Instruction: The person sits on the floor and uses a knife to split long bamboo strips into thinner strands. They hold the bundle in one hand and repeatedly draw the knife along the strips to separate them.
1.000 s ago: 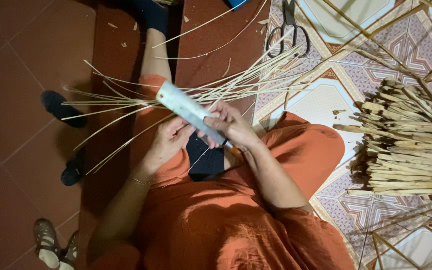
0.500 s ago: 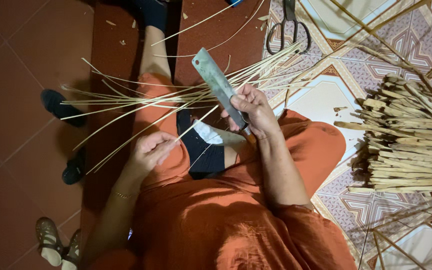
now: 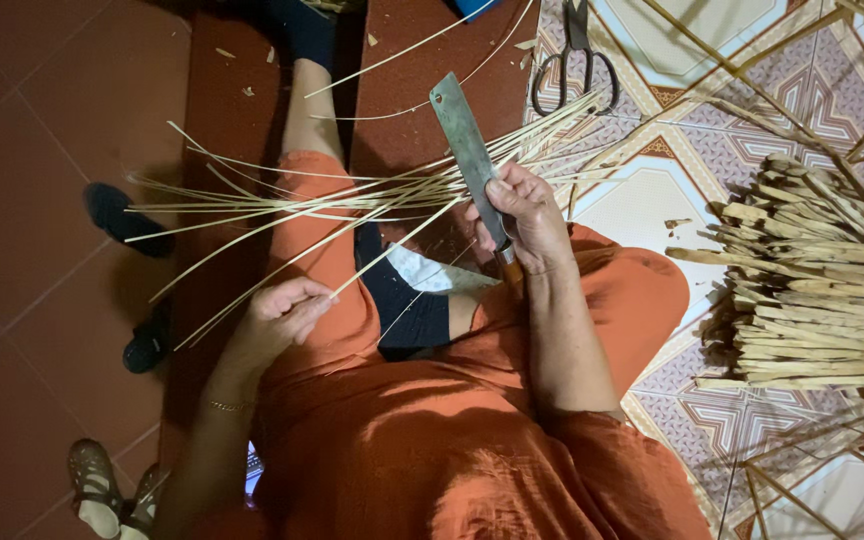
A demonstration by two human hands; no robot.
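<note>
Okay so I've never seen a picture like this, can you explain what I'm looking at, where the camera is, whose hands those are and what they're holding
The camera sits on a person's head and looks straight down, so you see that person's own lap in orange clothing and both bare hands. There is no machine here. The right hand grips a broad flat metal blade by its handle, the blade pointing away from the body. The left hand pinches one of the thin pale strips that fan out across the knees. On the patterned tile floor to the right lies a pile of thicker split sticks, and black-handled scissors lie farther ahead. On the red floor to the left are dark slippers and a pair of sandals.
</note>
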